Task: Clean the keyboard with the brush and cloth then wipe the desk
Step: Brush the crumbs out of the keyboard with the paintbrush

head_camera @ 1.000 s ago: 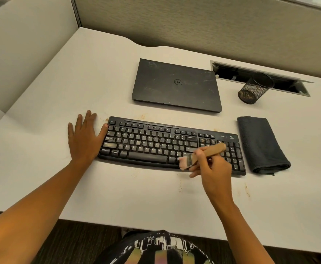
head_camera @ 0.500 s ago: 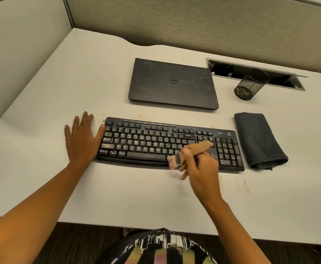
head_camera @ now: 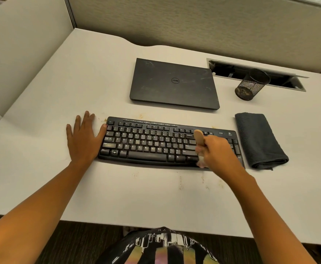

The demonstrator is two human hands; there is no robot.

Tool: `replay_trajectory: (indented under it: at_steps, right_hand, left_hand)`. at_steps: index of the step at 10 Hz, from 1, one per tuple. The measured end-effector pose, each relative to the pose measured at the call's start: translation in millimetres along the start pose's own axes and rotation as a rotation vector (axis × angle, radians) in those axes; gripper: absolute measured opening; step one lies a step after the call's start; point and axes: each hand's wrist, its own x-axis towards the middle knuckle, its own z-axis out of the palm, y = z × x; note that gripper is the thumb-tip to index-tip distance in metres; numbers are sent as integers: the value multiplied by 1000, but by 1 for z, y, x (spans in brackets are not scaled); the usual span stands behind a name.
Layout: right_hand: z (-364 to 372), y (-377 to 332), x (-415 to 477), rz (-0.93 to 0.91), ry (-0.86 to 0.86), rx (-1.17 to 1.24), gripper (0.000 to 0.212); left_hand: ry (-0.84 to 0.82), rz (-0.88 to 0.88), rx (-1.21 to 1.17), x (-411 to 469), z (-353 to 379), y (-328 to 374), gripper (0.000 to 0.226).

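A black keyboard point(head_camera: 152, 143) lies across the white desk point(head_camera: 60, 92). My right hand point(head_camera: 218, 151) grips a small wooden-handled brush point(head_camera: 199, 139) over the keyboard's right part, handle pointing away from me, bristles down at the near edge by the arrow keys. My left hand point(head_camera: 83, 138) lies flat on the desk at the keyboard's left end, thumb touching its edge. A folded dark grey cloth point(head_camera: 258, 140) lies just right of the keyboard.
A closed black laptop point(head_camera: 174, 84) sits behind the keyboard. A black mesh pen cup point(head_camera: 251, 85) stands by an open cable slot point(head_camera: 254, 73) at the back right. Brown crumbs and stains point(head_camera: 180, 183) dot the desk in front of the keyboard. Partition walls enclose the back and left.
My right hand has swung the brush from lying slanted with bristles to the left to pointing handle-away, and shifted right along the keyboard's near edge. The left hand stays put.
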Motion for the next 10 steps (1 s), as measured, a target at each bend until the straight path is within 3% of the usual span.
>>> replay_trajectory:
  at_steps: [1, 2, 3, 4, 6, 7, 10]
  right_hand:
    - [-4, 9, -4, -15, 112, 5, 16]
    - [2, 8, -16, 59, 367, 385, 23]
    - [11, 9, -20, 105, 474, 462, 27]
    - [15, 16, -21, 170, 406, 461, 34]
    - [20, 16, -26, 237, 487, 550, 35]
    - [26, 19, -29, 256, 433, 575, 33]
    - [42, 28, -47, 355, 549, 822, 30]
  left_hand:
    - [0, -1, -1, 0, 0, 0, 62]
    - [3, 4, 0, 1, 1, 0, 62]
    - [0, 4, 1, 1, 1, -1, 62]
    - [1, 4, 1, 0, 1, 0, 62]
    - [-1, 8, 0, 0, 0, 0, 63]
    - [1, 7, -1, 0, 0, 0, 63]
    - [7, 8, -9, 1, -1, 0, 61]
